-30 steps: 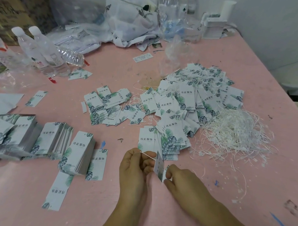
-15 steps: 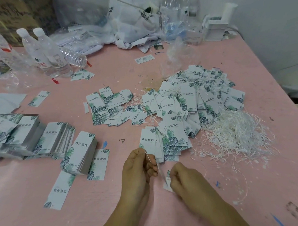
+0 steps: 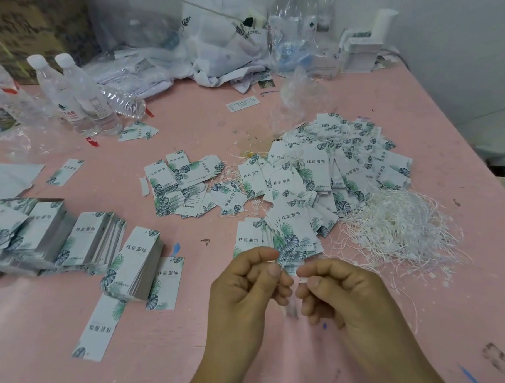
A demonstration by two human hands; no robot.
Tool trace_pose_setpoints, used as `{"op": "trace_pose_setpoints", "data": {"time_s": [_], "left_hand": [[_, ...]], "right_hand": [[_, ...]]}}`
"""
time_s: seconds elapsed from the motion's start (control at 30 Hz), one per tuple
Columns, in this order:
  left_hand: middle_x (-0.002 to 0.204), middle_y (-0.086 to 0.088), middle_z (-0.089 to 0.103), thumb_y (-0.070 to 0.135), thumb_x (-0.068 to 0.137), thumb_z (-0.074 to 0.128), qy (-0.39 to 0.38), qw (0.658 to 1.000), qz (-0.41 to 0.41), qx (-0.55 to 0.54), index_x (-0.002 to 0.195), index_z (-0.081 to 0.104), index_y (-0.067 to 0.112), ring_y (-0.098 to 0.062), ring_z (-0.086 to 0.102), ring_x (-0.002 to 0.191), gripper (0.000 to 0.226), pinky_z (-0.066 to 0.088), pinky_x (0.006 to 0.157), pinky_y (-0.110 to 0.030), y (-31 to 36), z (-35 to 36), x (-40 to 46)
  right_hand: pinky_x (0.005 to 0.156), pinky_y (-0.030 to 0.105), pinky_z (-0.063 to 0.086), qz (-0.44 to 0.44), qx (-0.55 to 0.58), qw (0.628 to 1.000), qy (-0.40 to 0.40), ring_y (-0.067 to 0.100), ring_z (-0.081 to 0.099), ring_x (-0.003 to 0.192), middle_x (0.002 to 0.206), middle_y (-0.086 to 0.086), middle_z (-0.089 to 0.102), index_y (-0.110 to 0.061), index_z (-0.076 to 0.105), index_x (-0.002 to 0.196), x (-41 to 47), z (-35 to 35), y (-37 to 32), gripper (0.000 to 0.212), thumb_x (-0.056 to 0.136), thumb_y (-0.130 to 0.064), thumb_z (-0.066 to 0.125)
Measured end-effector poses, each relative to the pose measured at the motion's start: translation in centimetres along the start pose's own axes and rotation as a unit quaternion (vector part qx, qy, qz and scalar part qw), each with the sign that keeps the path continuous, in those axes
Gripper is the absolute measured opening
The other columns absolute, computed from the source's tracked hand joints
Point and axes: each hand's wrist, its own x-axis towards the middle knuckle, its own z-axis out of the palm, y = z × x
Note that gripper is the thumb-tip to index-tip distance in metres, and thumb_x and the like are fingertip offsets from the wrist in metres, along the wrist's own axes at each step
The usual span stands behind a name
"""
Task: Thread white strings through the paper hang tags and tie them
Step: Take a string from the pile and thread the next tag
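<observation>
Bottles (image 3: 75,102): three visible; tag stacks (image 3: 78,241) four. Left hand (image 3: 246,295), right hand (image 3: 342,299) both pinch one white string (image 3: 301,280), fingers curled.

pink table (image 3: 267,365), white tags (image 3: 316,168) with green leaf print, white strings (image 3: 400,226)

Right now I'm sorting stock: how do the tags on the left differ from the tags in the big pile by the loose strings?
The left tags sit in neat packed stacks; the pile tags lie scattered and overlapping. The pile tags show strings among them; none show on the left tags. Both carry the same leaf print and sit on the pink table.
</observation>
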Motion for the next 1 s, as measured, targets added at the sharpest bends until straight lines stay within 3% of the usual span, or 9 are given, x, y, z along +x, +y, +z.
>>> {"op": "trace_pose_setpoints", "data": {"time_s": [0.13, 0.27, 0.43, 0.57, 0.63, 0.73, 0.9, 1.0], "left_hand": [[0.076, -0.015, 0.074, 0.028, 0.074, 0.074, -0.015, 1.0, -0.02, -0.006, 0.097, 0.076, 0.021, -0.018, 0.069, 0.067, 0.025, 0.055, 0.063, -0.024, -0.13, -0.17, -0.29], [0.073, -0.013, 0.075, 0.011, 0.075, 0.074, -0.021, 1.0, -0.017, 0.015, 0.09, 0.079, 0.021, -0.014, 0.069, 0.061, 0.019, 0.054, 0.061, -0.02, -0.16, -0.2, -0.31], [0.07, -0.011, 0.074, 0.01, 0.072, 0.075, -0.039, 0.998, -0.014, 0.041, 0.084, 0.08, 0.019, -0.011, 0.067, 0.062, 0.017, 0.053, 0.062, -0.019, -0.26, -0.08, -0.19], [0.067, -0.008, 0.072, 0.025, 0.068, 0.08, -0.03, 0.997, -0.01, 0.077, 0.08, 0.079, 0.022, -0.012, 0.064, 0.06, 0.012, 0.053, 0.06, -0.022, -0.51, -0.06, -0.04], [0.066, -0.008, 0.069, 0.035, 0.065, 0.079, -0.028, 0.996, -0.009, 0.086, 0.078, 0.079, 0.02, -0.014, 0.062, 0.058, 0.02, 0.052, 0.058, -0.026, -0.6, 0.02, -0.04], [0.062, -0.006, 0.067, 0.031, 0.068, 0.078, -0.036, 0.994, -0.012, 0.105, 0.078, 0.079, 0.018, -0.012, 0.059, 0.054, 0.016, 0.049, 0.055, -0.023, -0.48, 0.11, -0.04], [0.058, -0.008, 0.066, 0.019, 0.072, 0.072, -0.046, 0.991, -0.028, 0.125, 0.076, 0.079, 0.017, -0.011, 0.057, 0.052, 0.008, 0.047, 0.054, -0.022, -0.25, 0.24, 0.01], [0.058, -0.009, 0.066, 0.018, 0.071, 0.072, -0.042, 0.99, -0.028, 0.13, 0.075, 0.079, 0.017, -0.011, 0.056, 0.052, 0.008, 0.047, 0.054, -0.023, -0.16, 0.39, -0.06]], "right_hand": [[0.054, 0.024, 0.053, 0.002, 0.021, 1.0, 0.005, 0.023, 0.066, 0.057, 0.073, 0.023, 0.07, -0.011, 0.077, 0.089, -0.05, 0.08, 0.04, 0.025, 0.085, 0.006, 0.06], [0.051, 0.024, 0.052, -0.01, 0.034, 0.999, 0.009, 0.022, 0.063, 0.053, 0.069, 0.02, 0.069, -0.01, 0.078, 0.086, 0.06, 0.34, 0.2, 0.021, 0.07, -0.016, 0.067], [0.052, 0.024, 0.052, -0.037, 0.036, 0.998, 0.033, 0.02, 0.059, 0.053, 0.06, 0.017, 0.064, -0.009, 0.078, 0.083, 0.03, 0.45, 0.35, 0.017, 0.075, -0.002, 0.065], [0.055, 0.019, 0.052, -0.073, -0.041, 0.995, 0.054, 0.014, 0.061, 0.052, 0.06, 0.014, 0.067, -0.017, 0.078, 0.083, -0.37, 0.33, 0.41, 0.039, 0.08, 0.018, 0.061], [0.059, 0.018, 0.053, -0.089, -0.082, 0.99, 0.071, 0.011, 0.064, 0.056, 0.068, 0.012, 0.071, -0.024, 0.077, 0.083, -0.43, 0.47, 0.45, 0.043, 0.079, 0.017, 0.065], [0.063, 0.017, 0.053, -0.106, -0.128, 0.981, 0.096, 0.011, 0.067, 0.062, 0.076, 0.009, 0.073, -0.029, 0.074, 0.085, -0.48, 0.61, 0.66, 0.043, 0.077, 0.014, 0.07], [0.052, 0.011, 0.047, -0.125, -0.199, 0.964, 0.124, 0.005, 0.065, 0.058, 0.068, -0.006, 0.071, -0.038, 0.072, 0.078, -0.78, 0.88, 0.71, 0.043, 0.076, 0.006, 0.075], [0.051, 0.012, 0.047, -0.126, -0.21, 0.96, 0.133, 0.006, 0.065, 0.058, 0.068, -0.005, 0.071, -0.039, 0.072, 0.078, -0.76, 0.89, 0.77, 0.044, 0.076, 0.005, 0.075]]}}
